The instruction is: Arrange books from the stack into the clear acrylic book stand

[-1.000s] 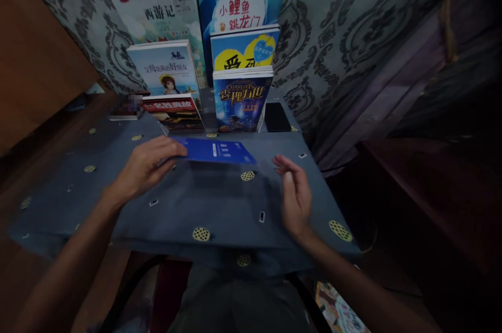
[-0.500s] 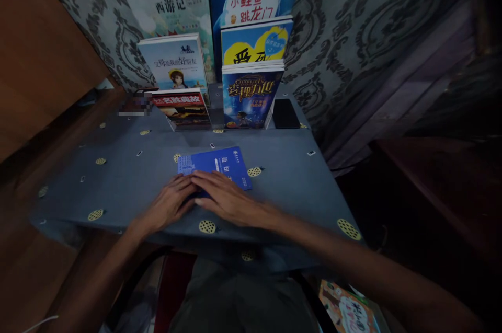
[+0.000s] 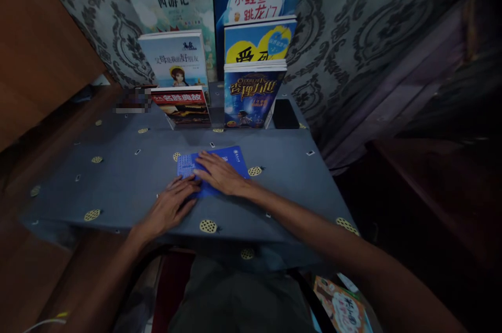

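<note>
A flat blue printed card or folder (image 3: 237,159) lies on the patterned tablecloth (image 3: 282,152) in front of me. My right hand (image 3: 219,173) rests flat across its middle, fingers stretched toward the left, covering part of the print. Against its lower left corner lies my left hand (image 3: 172,205), palm down with fingers extended, partly on the cloth. Whether the blue item is a single sheet or folded, I cannot tell.
Behind it stand propped books: a dark blue one (image 3: 253,95), a red-topped one (image 3: 182,111), a light blue one (image 3: 174,58) and taller ones at the wall. A black phone-like slab (image 3: 285,113) lies at right. An orange book (image 3: 340,304) sits below the table edge.
My right hand has slid up and slightly right across the blue item, moving off my left hand and covering the larger print. My left hand has barely moved.
</note>
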